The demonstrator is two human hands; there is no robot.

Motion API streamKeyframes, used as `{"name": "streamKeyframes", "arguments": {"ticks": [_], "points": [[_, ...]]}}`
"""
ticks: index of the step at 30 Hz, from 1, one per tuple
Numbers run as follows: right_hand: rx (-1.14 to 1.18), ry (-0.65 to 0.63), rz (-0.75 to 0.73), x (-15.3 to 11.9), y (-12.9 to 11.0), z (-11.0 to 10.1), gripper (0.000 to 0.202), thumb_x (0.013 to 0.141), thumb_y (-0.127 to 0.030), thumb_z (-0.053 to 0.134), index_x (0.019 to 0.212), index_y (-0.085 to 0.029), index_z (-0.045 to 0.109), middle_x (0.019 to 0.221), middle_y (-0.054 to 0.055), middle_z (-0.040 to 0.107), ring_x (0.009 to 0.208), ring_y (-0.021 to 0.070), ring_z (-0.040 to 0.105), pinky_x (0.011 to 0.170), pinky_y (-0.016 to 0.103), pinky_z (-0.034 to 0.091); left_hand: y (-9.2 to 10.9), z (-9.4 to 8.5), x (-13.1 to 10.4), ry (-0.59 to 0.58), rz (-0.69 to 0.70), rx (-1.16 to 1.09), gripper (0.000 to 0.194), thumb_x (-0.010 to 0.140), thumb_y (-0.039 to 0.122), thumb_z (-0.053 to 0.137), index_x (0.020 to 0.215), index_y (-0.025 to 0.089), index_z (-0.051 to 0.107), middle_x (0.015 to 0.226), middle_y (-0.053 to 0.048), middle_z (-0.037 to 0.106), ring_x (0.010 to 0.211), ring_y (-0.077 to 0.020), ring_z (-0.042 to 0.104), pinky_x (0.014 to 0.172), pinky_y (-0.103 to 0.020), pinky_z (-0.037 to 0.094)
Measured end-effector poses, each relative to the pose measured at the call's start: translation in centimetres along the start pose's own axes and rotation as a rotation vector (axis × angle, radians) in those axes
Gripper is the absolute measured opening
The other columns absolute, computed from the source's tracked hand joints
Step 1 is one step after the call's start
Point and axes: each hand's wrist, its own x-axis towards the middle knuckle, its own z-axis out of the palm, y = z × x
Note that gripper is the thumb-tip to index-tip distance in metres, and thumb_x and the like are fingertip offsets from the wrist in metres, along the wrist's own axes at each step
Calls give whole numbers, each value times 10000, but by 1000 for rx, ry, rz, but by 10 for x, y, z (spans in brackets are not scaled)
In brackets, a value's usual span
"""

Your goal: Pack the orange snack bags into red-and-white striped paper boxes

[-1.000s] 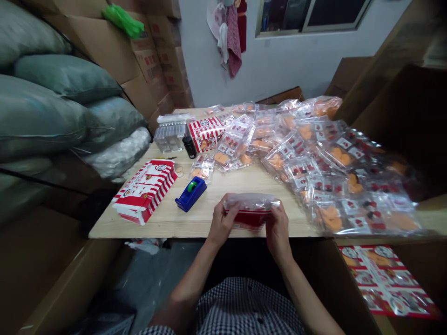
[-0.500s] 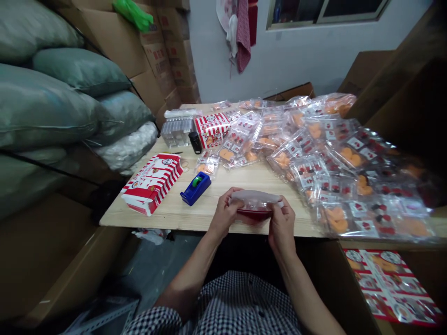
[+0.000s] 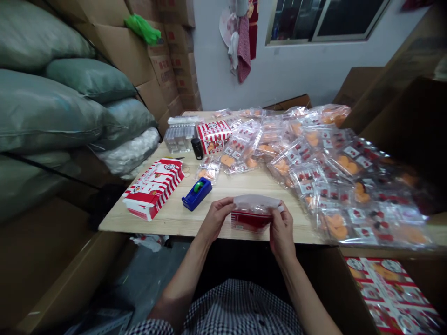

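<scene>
A red-and-white striped cardboard box [image 3: 249,221] is at the table's near edge, its white flap raised and its mouth toward me. Something clear and shiny shows under the flap; I cannot make out what. My left hand [image 3: 215,219] pinches the box at its upper left corner. On the other end, my right hand [image 3: 281,227] grips the upper right corner with thumb and fingers. Ahead and to the left of the box, a blue tape dispenser [image 3: 197,193] with green tape stands on the wooden table [image 3: 167,222].
Another striped box [image 3: 153,188] lies at left. Behind are a black bottle-like object [image 3: 196,148], clear plastic cases [image 3: 179,138] and an upright striped box [image 3: 213,137]. Clear bags [image 3: 337,223] with orange pieces cover the right side. Flat printed sheets [image 3: 394,291] lie lower right.
My left hand has moved slightly left, to the box's corner. The box has tilted, so more of its striped side shows. The camera view has shifted a little.
</scene>
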Motion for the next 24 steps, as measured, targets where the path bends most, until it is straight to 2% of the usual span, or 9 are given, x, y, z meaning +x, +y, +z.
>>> {"name": "streamKeyframes", "arguments": {"ticks": [3,5,7,10,13,18,20,22,24], "points": [[53,-69,52,1,0,-9,174,867,-420,624,868,-248,652,841,-20,677,828,189,623,792,294,497,-4,1,5,24,-9,99,219,826,268,685,954,122,786,768,-49,742,758,-203,664,761,-294,481],[113,-159,113,0,-1,-15,279,901,-514,564,944,-268,690,977,5,724,997,237,653,911,363,500,-11,3,8,99,41,161,214,836,293,656,893,127,780,688,-21,706,679,-183,624,688,-276,461],[130,-245,158,-2,-2,-18,317,923,-537,550,1018,-280,709,1079,12,736,1119,260,636,991,398,478,-16,7,11,183,109,216,215,846,309,630,812,140,757,642,3,666,633,-162,574,643,-262,433],[83,-262,156,-5,-8,-17,331,956,-523,553,1116,-279,707,1135,14,737,1189,256,610,1022,392,471,-18,17,8,233,140,254,230,860,315,600,731,157,707,603,25,613,583,-138,508,593,-250,393],[26,-218,194,-10,-17,-17,342,968,-523,554,1156,-279,701,1114,16,750,1172,254,629,990,379,502,-15,29,-5,256,58,186,216,873,324,585,744,173,669,594,35,570,551,-126,468,550,-247,358],[-47,-199,494,-45,-35,-42,306,877,-498,674,1027,-240,741,1019,44,781,1069,311,700,868,427,583,-34,33,-38,449,-208,-3,103,792,279,650,735,206,605,712,30,608,670,-140,557,651,-251,443],[-105,-196,511,-68,-39,-59,311,837,-464,712,1072,-263,745,1173,42,747,1187,307,651,921,416,577,-47,27,-49,436,-301,-34,78,761,241,651,716,205,598,696,28,606,652,-141,562,650,-258,454],[-144,-234,447,-83,-37,-73,450,821,-376,730,1265,-325,679,1462,-9,571,1386,255,489,1070,360,494,-59,20,-56,394,-362,-57,41,713,189,651,700,194,613,670,23,611,613,-140,560,625,-261,456],[-175,-227,439,-84,-28,-80,379,807,-365,726,1180,-303,733,1385,19,638,1286,268,587,991,368,543,-66,12,-59,343,-408,-91,53,664,142,652,703,178,648,654,18,628,578,-134,558,594,-252,449]]}}
